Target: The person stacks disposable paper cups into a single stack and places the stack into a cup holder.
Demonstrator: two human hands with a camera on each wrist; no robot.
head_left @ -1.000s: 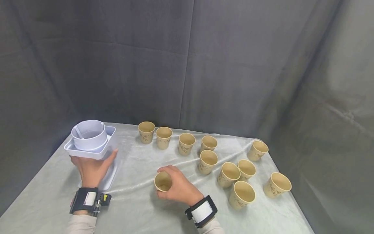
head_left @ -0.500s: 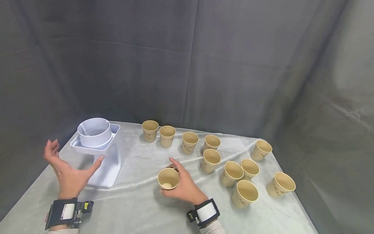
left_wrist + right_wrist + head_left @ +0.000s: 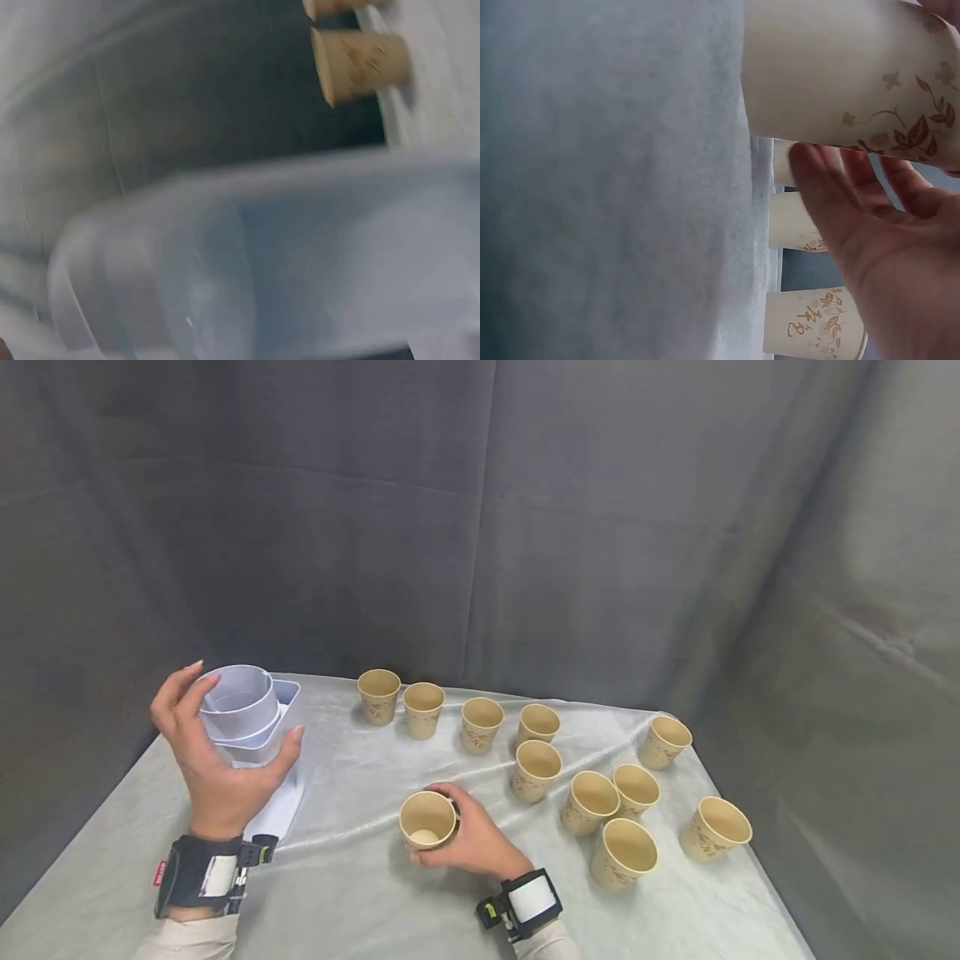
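Note:
My left hand (image 3: 217, 768) is raised at the near side of a white plastic stand (image 3: 273, 814), fingers and thumb spread. Its fingertips overlap the round white cylinder (image 3: 240, 718) on the stand's upper tray; whether they touch it I cannot tell. The left wrist view is blurred, with the white stand (image 3: 300, 262) filling its lower half. My right hand (image 3: 476, 839) holds an upright beige paper cup (image 3: 427, 818) on the cloth, its thumb at the near side and fingers behind. A brown floral print shows on that cup (image 3: 840, 82) in the right wrist view.
Several matching paper cups stand upright in a loose arc, from a cup (image 3: 377, 697) at the back to a cup (image 3: 715, 831) at the right. A pale cloth (image 3: 345, 893) covers the table. Grey curtains (image 3: 480, 527) hang behind and beside it.
My left hand let go of the stand, swung out left, then came up beside the cylinder. The right fingers loosened from the cup and closed round it again; the cup has barely moved.

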